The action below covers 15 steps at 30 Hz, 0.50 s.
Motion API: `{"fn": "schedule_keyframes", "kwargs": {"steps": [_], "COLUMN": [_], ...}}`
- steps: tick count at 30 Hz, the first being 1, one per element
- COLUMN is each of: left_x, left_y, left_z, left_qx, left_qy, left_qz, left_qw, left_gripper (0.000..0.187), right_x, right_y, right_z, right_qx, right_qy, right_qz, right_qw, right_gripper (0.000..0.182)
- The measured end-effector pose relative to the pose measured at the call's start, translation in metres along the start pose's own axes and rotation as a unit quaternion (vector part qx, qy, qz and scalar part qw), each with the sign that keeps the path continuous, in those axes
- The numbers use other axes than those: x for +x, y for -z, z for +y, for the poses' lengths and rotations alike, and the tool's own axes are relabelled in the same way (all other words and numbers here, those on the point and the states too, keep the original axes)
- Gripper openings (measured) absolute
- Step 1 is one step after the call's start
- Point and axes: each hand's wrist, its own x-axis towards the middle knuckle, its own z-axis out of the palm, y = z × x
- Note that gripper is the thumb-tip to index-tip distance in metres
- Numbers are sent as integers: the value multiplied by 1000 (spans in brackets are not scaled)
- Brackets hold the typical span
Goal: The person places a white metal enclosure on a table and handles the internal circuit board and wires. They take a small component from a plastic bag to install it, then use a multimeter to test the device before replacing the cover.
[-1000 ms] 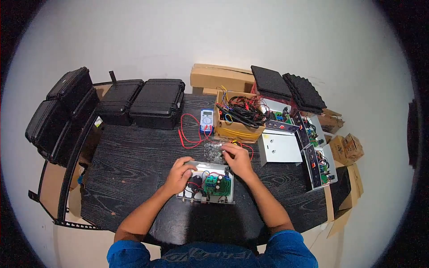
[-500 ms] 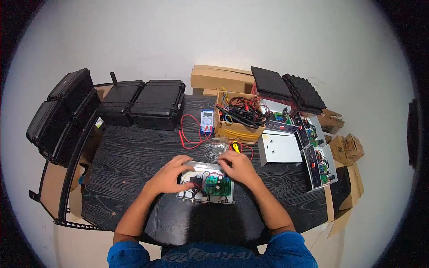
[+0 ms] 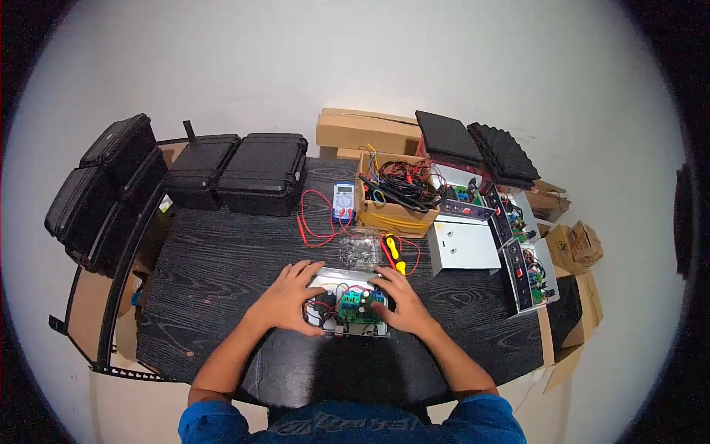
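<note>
An open metal enclosure (image 3: 333, 279) lies on the dark table in front of me, with a green circuit board (image 3: 356, 307) and black and red wiring inside. At its left side is my left hand (image 3: 291, 297), fingers spread along the edge. My right hand (image 3: 404, 302) rests on the right side, fingers apart and the thumb over the board. Both hands touch the enclosure without closing round it. Just behind it sits a clear tray (image 3: 360, 248) of small metal parts. A yellow-handled tool (image 3: 392, 248) lies beside the tray.
A multimeter (image 3: 343, 201) with red leads lies behind the tray, beside a cardboard box (image 3: 396, 220) of cables. Black cases (image 3: 259, 174) stand at the left. A white panel (image 3: 466, 246) and several open units (image 3: 526, 275) are at the right.
My right hand has moved from the clear tray down to the enclosure's right side, uncovering the yellow-handled tool. My left hand has shifted slightly, its thumb now lower at the enclosure's front left.
</note>
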Motion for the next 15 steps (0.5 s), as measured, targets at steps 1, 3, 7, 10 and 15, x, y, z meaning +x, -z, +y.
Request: {"fn": "schedule_keyframes", "kwargs": {"steps": [1,3,7,10,15], "left_x": [1,3,8,11,12], "left_y": [-1,-3,-7,-11,-13], "left_z": [1,4,6,11,13], "left_qx": [-2,-4,3,4,7], "left_qy": [2,1,2,6,11], "left_qz": [1,2,7,13,13], "left_qw": [1000,1000,1000,1000,1000], "left_gripper": [89,88,88,88,87], "right_x": [-2,-4,-4,-6,-7], "right_y": [-3,-6,-10,-12,-15], "right_z": [3,7,15,16,16], "right_qx": [4,11,23,26,-8], "right_qy": [-1,-2,-19,-20,-17], "right_qz": [9,11,16,32,38], "right_qw": [1000,1000,999,999,999], "right_gripper": [51,50,48,43,37]}}
